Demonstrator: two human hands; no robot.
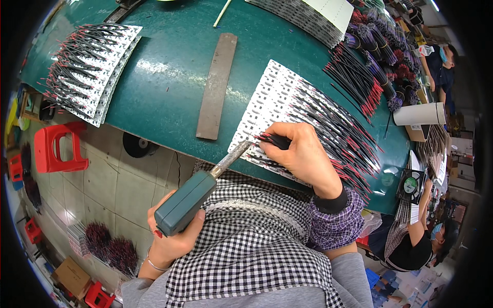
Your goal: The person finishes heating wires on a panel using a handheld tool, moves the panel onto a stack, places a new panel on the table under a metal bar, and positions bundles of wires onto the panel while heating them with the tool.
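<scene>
My left hand [174, 241] is wrapped round a dark green soldering gun [186, 203], whose metal tip touches or almost touches the near left part of a white circuit board panel [264, 105]. Beside that tip, my right hand [309, 156] pinches a bunch of black wires [277, 140] with red ends. More black wires [328, 115] with red ends stand in rows across the panel's right side. Its left side shows bare white board with small dark pads. My fingers hide the wires' lower part.
A flat metal bar [217, 87] lies on the green table [164, 77]. A wired white panel [97, 72] sits far left. Stacked panels [303, 20], loose wires [354, 82] and wire bundles [377, 46] fill the far right. A red stool [59, 146] stands left; other people work at right.
</scene>
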